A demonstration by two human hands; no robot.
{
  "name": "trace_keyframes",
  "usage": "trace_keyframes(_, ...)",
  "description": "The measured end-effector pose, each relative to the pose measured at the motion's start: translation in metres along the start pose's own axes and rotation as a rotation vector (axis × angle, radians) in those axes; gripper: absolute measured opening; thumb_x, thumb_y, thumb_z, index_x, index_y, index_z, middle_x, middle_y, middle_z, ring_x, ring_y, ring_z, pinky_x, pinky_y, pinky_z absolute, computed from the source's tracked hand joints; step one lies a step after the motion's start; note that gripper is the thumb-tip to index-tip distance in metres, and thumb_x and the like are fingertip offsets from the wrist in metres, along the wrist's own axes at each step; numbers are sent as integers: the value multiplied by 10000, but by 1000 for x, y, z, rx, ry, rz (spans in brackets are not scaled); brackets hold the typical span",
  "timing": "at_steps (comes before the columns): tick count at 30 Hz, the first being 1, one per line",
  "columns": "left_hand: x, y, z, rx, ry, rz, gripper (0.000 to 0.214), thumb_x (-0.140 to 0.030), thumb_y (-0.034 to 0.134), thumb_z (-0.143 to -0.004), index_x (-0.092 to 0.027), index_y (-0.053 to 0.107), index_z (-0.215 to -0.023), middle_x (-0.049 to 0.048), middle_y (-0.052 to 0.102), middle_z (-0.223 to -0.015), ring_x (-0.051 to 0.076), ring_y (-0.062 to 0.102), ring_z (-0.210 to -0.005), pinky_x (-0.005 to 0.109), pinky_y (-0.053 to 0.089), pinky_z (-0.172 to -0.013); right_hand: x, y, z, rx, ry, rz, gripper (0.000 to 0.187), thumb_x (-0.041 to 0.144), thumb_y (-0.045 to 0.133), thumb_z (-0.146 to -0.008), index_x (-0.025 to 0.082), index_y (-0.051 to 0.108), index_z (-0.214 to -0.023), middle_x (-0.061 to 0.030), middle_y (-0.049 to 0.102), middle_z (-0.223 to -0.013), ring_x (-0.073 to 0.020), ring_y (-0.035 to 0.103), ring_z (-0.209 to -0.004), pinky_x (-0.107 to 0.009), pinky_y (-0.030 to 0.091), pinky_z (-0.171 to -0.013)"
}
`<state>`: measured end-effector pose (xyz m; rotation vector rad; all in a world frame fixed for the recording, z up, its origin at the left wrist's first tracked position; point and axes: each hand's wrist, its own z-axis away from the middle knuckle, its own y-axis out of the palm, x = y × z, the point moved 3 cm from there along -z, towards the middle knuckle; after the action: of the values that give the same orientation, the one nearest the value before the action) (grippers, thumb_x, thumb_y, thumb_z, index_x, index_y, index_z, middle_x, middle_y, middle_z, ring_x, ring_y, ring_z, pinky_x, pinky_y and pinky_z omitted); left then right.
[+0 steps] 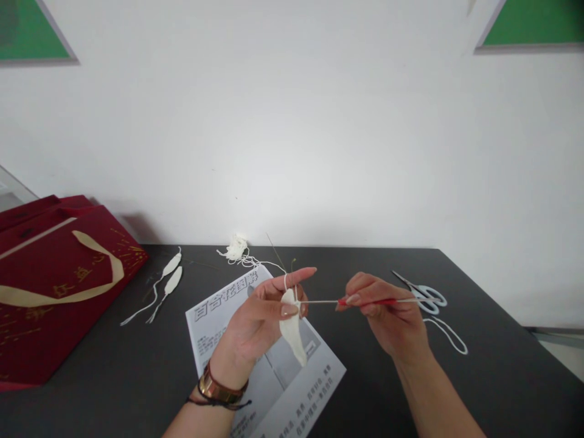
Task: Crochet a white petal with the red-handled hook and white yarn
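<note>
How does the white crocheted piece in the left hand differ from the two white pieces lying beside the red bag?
The held piece hangs point-down from the left hand; the two table pieces lie flat on the dark table. The red-handled hook in the right hand meets the held piece's top; the two table pieces are untouched, thin tails trailing. All are cream-white and leaf-shaped.
</note>
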<state>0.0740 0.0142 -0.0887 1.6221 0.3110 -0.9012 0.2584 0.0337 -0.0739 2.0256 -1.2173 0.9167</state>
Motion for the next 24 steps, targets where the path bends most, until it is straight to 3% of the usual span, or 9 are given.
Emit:
trace_keyframes(5,-3,0,2,-31,56,-96,554,-79,697,-617,-115,619,-1165,11,571,-668,111,475,-599,253,316,-561,-4,1,1,-61,40,-73,79,267,664,-788,233,728,-819,-41,651,-710,-179,602,-648,-318,512,-536)
trace_keyframes(20,2,-2,-1,22,-52,75,575,-75,666,-559,-53,629,-1133,15,516,-612,131,451,-607,274,313,-581,1,-3,-1,56,41,-7,90,278,666,-785,224,732,-816,-67,669,-724,-202,595,-678,-356,528,-558)
trace_keyframes(24,2,-4,0,35,-38,21,570,-90,689,-564,-68,637,-1131,11,520,-616,121,449,-593,261,308,-557,-1,-3,-2,8,69,-96,73,261,685,-768,210,732,-790,-56,679,-692,-190,609,-661,-320,528,-553)
